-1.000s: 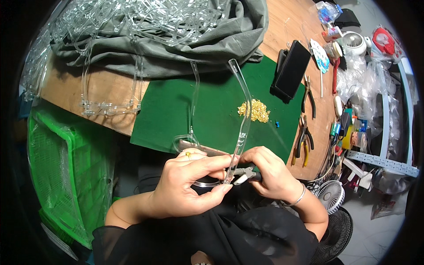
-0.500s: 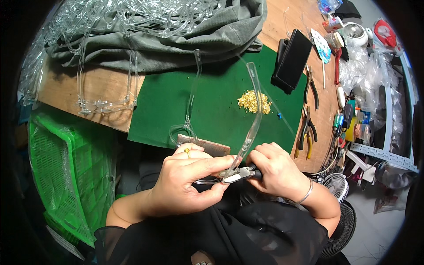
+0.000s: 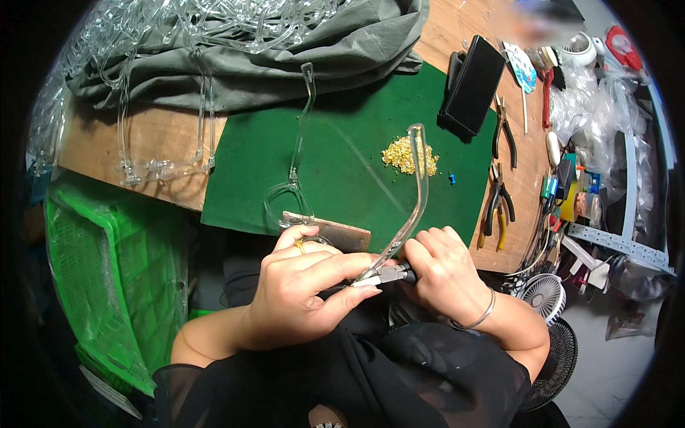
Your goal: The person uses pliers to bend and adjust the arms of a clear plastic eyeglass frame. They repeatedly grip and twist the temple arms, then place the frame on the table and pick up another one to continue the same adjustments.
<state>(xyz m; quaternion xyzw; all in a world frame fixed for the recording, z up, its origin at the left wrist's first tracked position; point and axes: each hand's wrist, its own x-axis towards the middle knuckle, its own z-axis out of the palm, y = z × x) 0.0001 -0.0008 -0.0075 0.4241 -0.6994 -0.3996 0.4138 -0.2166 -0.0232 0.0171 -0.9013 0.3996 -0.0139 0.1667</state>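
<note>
My left hand (image 3: 303, 282) pinches a clear plastic eyeglass frame (image 3: 410, 221) by its hinge end, over the near edge of the green mat (image 3: 250, 178). One temple arm points up and right; the other, with a rim, reaches up on the left. In my right hand (image 3: 442, 274) are pliers (image 3: 389, 274), their jaws at the hinge beside my left fingertips. Fingers hide just what the jaws grip. A small brown block (image 3: 328, 232) lies at the mat's edge, just past my left hand. Beyond, a pile of tiny gold-coloured pieces (image 3: 403, 155) rests on the mat.
Many clear frames (image 3: 235, 28) heap on a grey cloth (image 3: 342, 78) at the back left. A phone (image 3: 474, 85) leans right of the mat. Two more pliers (image 3: 496, 207) lie at the right. A green crate (image 3: 107, 278) stands at lower left, a fan (image 3: 544, 296) at lower right.
The frame has tilted in my hands: its left arm has shifted left and up, and its right arm's tip is lower and slightly right. The pliers remain at the hinge.
</note>
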